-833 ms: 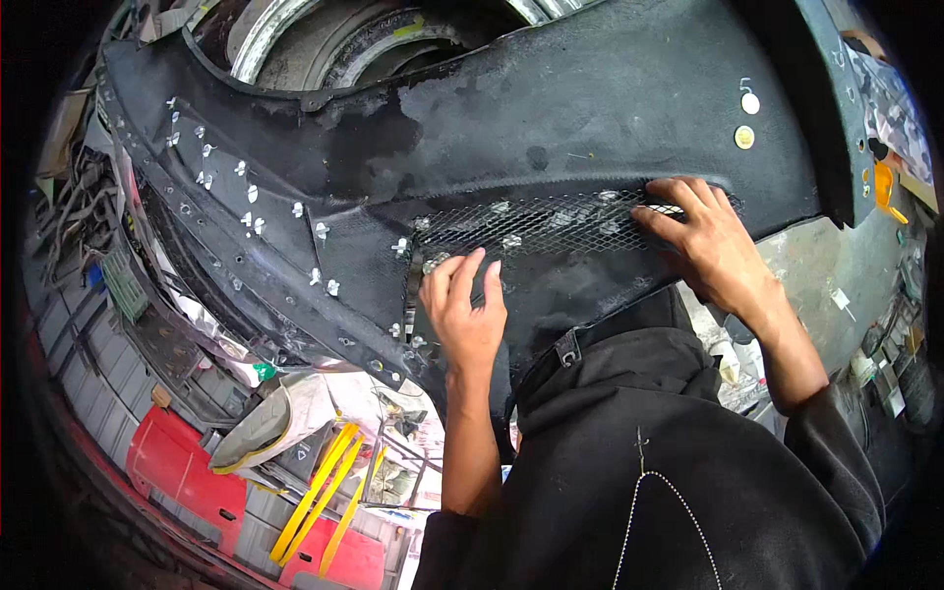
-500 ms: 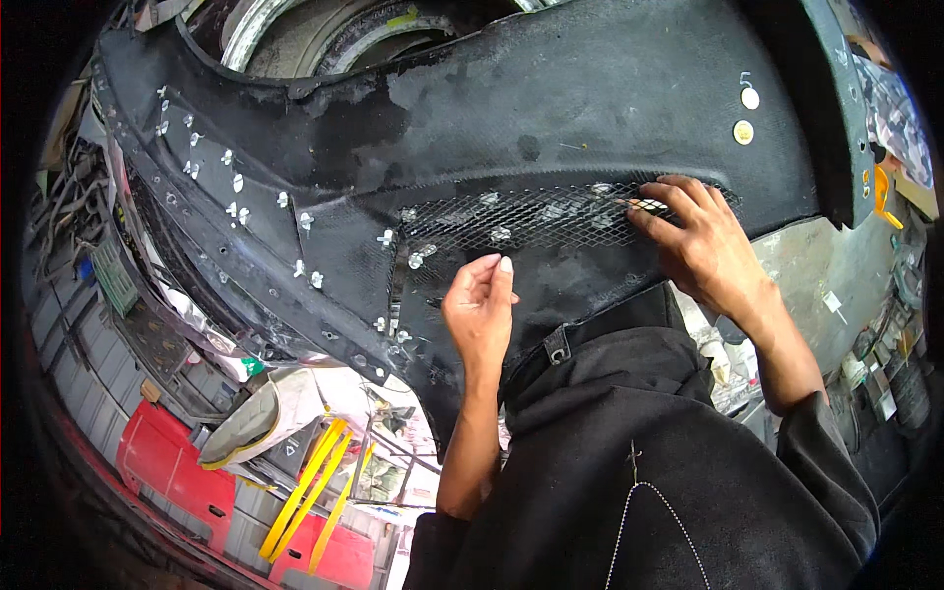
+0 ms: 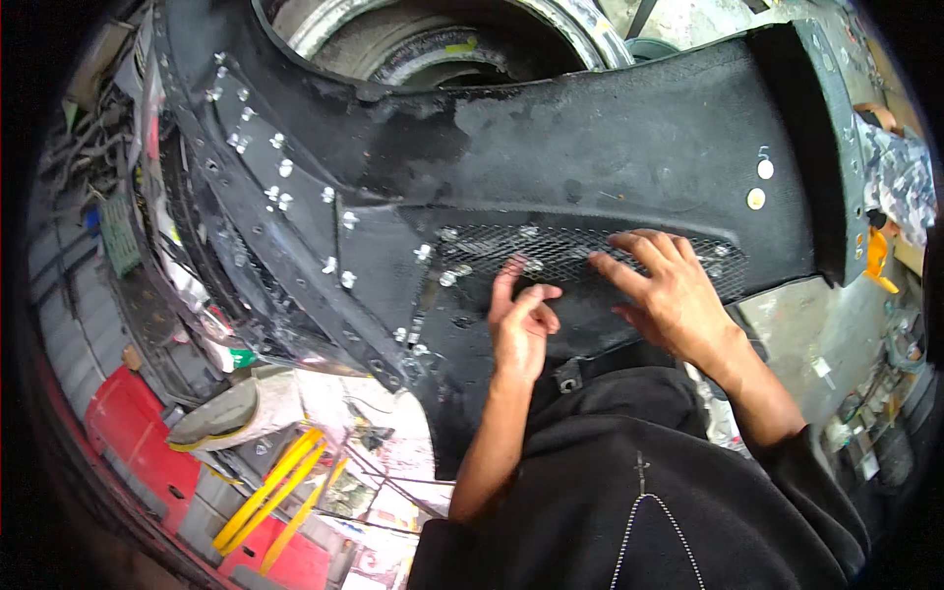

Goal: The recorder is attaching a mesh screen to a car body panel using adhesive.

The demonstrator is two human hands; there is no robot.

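Observation:
A large black moulded panel, like a vehicle body part (image 3: 590,133), lies across the space in front of me. A strip of metal mesh (image 3: 482,241) covers a long recess in it, with several whitish blobs under and along the mesh. My left hand (image 3: 521,329) is at the lower edge of the mesh, one finger stretched up to it and the others loosely bent apart; I see nothing in it. To its right, my right hand (image 3: 678,295) lies over the mesh with fingers spread, index fingertip at the mesh. Its thumb is partly tucked under the palm.
Several silvery fasteners (image 3: 285,169) dot the panel's left part. Two round stickers (image 3: 765,169) mark its right. A wheel rim (image 3: 334,25) stands behind. Yellow strips (image 3: 270,492) and a red panel (image 3: 147,433) lie at the lower left. An orange piece (image 3: 878,264) is at the right.
The panel sits lower and further right in view. My left hand has loosened from a pinch and stretched a finger to the mesh. My right hand has moved left along the mesh.

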